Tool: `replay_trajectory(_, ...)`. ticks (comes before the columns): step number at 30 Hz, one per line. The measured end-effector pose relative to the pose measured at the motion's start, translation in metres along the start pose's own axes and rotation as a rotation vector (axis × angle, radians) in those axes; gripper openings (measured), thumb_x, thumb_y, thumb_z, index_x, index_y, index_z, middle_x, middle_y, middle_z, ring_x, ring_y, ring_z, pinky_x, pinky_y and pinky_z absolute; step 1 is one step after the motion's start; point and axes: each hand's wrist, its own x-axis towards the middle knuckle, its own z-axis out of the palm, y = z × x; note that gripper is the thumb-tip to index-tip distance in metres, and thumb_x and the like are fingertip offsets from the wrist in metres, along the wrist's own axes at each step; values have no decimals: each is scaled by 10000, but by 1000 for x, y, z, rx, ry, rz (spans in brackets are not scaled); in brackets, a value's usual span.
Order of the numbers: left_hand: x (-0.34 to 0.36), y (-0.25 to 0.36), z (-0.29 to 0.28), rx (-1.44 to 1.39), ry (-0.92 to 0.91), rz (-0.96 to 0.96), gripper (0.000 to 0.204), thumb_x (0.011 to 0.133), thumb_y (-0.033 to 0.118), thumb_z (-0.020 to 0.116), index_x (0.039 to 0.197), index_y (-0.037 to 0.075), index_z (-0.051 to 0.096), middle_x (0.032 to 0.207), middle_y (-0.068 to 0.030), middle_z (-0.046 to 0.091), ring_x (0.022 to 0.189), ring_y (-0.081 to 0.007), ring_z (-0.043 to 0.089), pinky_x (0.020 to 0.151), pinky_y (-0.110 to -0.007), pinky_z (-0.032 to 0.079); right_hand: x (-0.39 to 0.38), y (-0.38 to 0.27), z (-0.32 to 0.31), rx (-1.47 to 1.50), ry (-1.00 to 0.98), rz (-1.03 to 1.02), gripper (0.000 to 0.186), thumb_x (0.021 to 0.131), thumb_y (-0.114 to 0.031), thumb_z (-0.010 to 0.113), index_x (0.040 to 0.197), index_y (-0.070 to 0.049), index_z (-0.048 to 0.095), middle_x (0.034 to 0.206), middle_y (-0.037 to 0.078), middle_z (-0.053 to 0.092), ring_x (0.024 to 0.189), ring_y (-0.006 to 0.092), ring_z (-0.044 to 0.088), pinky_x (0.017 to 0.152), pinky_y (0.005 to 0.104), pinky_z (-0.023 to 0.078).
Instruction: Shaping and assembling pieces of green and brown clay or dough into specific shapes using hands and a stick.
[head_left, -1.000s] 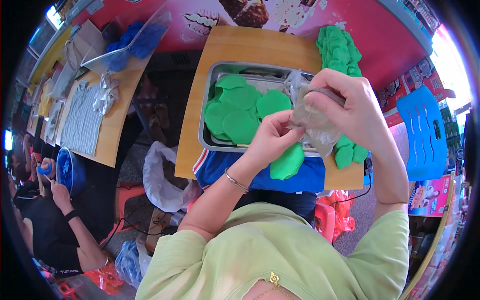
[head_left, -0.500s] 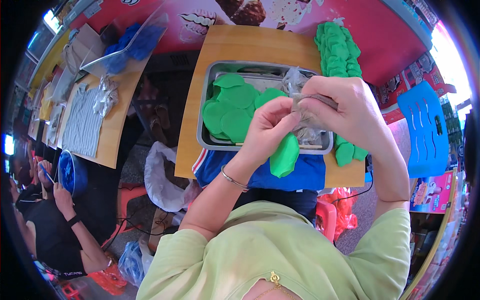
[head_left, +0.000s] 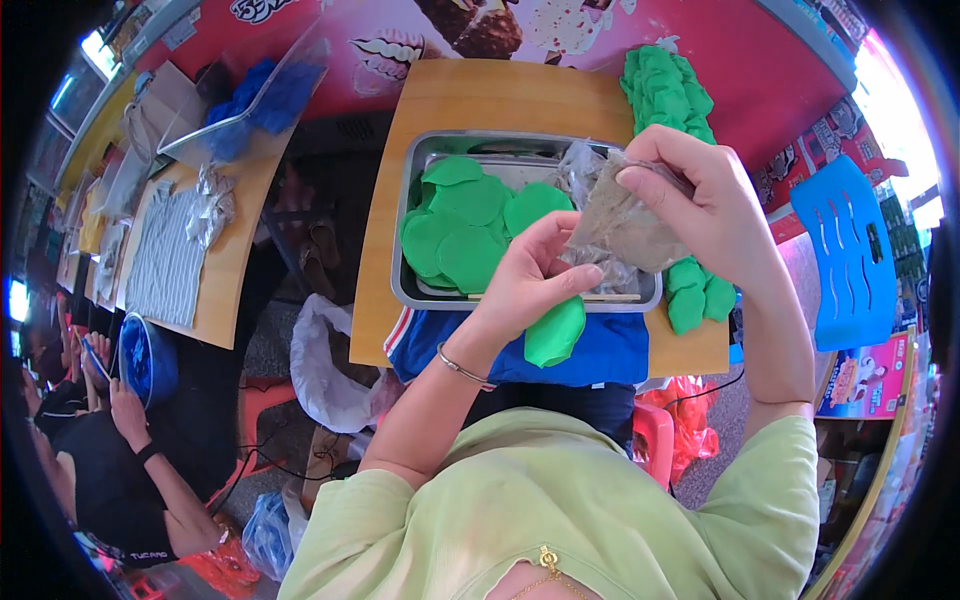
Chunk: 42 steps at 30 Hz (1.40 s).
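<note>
Over the metal tray (head_left: 518, 171), the right hand (head_left: 700, 200) has its fingers clamped on a brown bag (head_left: 632, 222); the left hand (head_left: 528, 278) pinches a drooping green disc (head_left: 555, 335)! One slack grip could drop either. Crumpled clear plastic (head_left: 578, 170) crowds the bag; flat green discs (head_left: 470, 257) lie leftward.

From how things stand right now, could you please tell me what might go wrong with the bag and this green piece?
The green piece at the left hand hangs past the tray's near edge; a loose grip could drop it onto the blue cloth. The plastic bag is pinched in the right hand, so it might slip or spill.
</note>
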Motion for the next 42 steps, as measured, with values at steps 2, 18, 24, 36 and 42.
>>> replay_trajectory(2, -4, -6, 1, -36, 57, -115, 295, 852, 102, 641, 1123, 56, 534, 888, 39, 570, 696, -8, 499, 555, -159, 399, -2, 7, 3, 186, -45, 8, 128, 867, -151, 588, 861, -24, 578, 637, 30, 502, 584, 84, 445, 528, 248, 384)
replay_trajectory(18, -23, -43, 17, 72, 146, -570, 398, 806, 155, 711, 1113, 30, 492, 971, -25, 612, 830, -77, 578, 717, -230, 471, -55, 80, 58, 889, 263, 370, 188, 937, -156, 519, 1100, -75, 470, 784, -13, 537, 656, 24, 474, 549, 190, 378)
replay_trajectory(24, -15, -32, 8, -94, 253, -568, 234, 819, 177, 697, 980, 68, 568, 705, 8, 584, 547, -63, 523, 483, -206, 417, -66, 97, 62, 870, 288, 447, 207, 946, -140, 494, 1137, -63, 464, 753, -51, 477, 620, 10, 414, 530, 184, 333)
replay_trajectory(36, 1, 4, 12, 153, -107, -514, 293, 843, 62, 641, 1097, 13, 503, 1004, -31, 607, 896, -87, 587, 773, -240, 484, -79, 104, 90, 860, -233, 191, 813, 785, -286, 710, 1408, -18, 262, 1306, 125, 433, 1182, 187, 445, 1010, 328, 348)
replay_trajectory(42, 0, 10, -2, 343, -12, -486, 332, 835, 59, 650, 1102, 16, 456, 975, -65, 616, 922, -102, 591, 779, -241, 481, -81, 92, 102, 1155, -349, 391, 665, 741, -175, 757, 1283, 7, 416, 1074, 43, 570, 956, 93, 540, 806, 253, 462)
